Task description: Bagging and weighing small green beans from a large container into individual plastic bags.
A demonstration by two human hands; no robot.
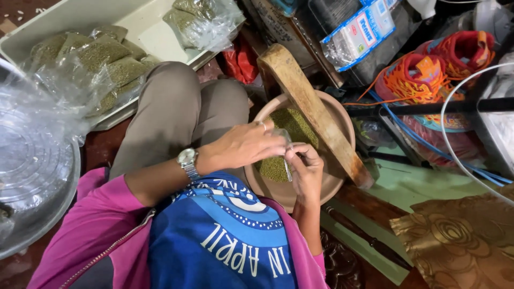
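Observation:
My left hand (pixel 247 144), with a wristwatch and a ring, and my right hand (pixel 305 170) meet over a round tan bowl (pixel 342 120) that holds small green grains (pixel 292 126). Between the fingers of both hands I hold a small clear plastic bag (pixel 286 160) partly filled with the green grains. A wooden plank (pixel 310 107) lies slanted across the bowl's rim, just right of my hands. My bent knee in tan trousers (pixel 176 112) rises left of the bowl.
A white tray (pixel 142 24) at the back left carries several filled bags of green grains (pixel 104 56). A clear plastic basin (pixel 32 176) stands at the left. Orange netting and red bags (pixel 428 75), a packet, blue cord, a knife (pixel 369 241) and gold cloth (pixel 460 241) crowd the right.

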